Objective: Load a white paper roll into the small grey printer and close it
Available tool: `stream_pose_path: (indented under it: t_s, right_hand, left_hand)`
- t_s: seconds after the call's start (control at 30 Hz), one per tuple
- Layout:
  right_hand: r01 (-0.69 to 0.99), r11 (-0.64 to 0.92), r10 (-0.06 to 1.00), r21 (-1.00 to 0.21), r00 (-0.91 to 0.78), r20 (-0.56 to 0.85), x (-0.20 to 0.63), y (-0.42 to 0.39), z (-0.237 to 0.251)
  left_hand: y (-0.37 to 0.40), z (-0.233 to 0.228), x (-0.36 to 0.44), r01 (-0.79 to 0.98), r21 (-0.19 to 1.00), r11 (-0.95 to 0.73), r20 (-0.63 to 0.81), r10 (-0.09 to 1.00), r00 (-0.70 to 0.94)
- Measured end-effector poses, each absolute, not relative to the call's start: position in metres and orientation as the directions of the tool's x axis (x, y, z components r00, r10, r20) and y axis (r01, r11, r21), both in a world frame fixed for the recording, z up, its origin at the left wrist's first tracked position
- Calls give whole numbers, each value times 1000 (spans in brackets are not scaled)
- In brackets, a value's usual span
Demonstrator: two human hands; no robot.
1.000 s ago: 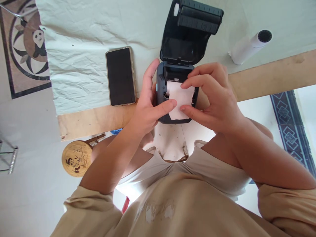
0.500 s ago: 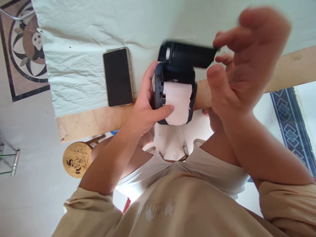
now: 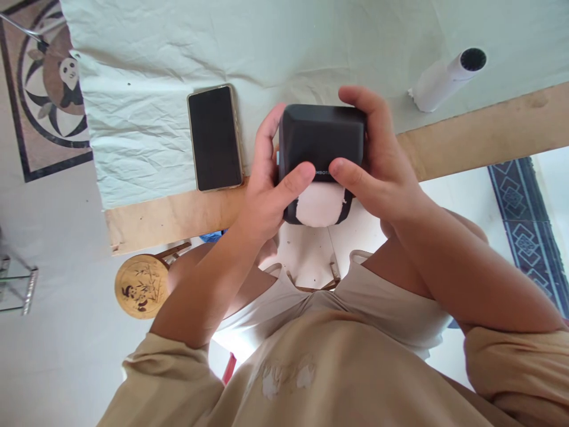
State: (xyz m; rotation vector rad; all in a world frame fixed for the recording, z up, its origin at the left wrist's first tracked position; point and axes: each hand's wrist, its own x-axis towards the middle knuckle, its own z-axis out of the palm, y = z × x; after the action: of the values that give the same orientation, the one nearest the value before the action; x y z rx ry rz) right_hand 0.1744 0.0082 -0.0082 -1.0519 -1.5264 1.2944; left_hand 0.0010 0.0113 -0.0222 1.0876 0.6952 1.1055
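Note:
A dark portable label printer [image 3: 323, 133] is held between both hands at the table's front edge. Its lid lies down over the top, with pale lettering near the lower rim. White paper [image 3: 319, 204] sticks out below the lid and hangs over the printer's near end. My left hand [image 3: 269, 190] grips the left side, thumb pressed on the lid's lower edge. On the right side, my right hand [image 3: 382, 160] holds on with its thumb on the lid and fingers around the far corner. The roll inside is hidden.
A smartphone [image 3: 216, 138] with a black screen lies on the pale green cloth [image 3: 155, 53], left of the printer. To the right rests a white cylinder with a dark, ridged end [image 3: 447, 80]. Below the wooden table edge [image 3: 151, 228] stands a round stool [image 3: 141, 286].
My right hand has brought the raised lid down over the paper and now grips the printer's right side. The white cylinder, hidden behind that hand before, has come into view.

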Motion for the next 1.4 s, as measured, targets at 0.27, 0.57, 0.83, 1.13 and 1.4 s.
stream_pose_path:
  t_s: [0.27, 0.57, 0.83, 1.13, 1.4]
  right_hand:
    - [-11, 120, 948, -993, -296, 118, 173, 10, -11]
    - [-180, -2, 977, -984, -212, 37, 178, 7, -7]
    - [-179, -8, 989, -984, -148, 19, 170, 6, -6]
    - [-195, 12, 986, -981, -159, 43, 171, 7, -6]
    - [-183, 12, 988, -983, -149, 40, 171, 7, -6]
  left_hand:
    - [13, -25, -2, -220, 974, -55, 128, 935, 331]
    - [56, 0, -57, 662, 518, -542, 606, 779, 164]
    - [75, 19, -51, 864, 432, 261, -112, 965, -236]
    - [79, 16, -45, 896, 370, 244, -74, 970, -233]
    - [79, 14, -62, 885, 419, 206, -63, 978, -197]
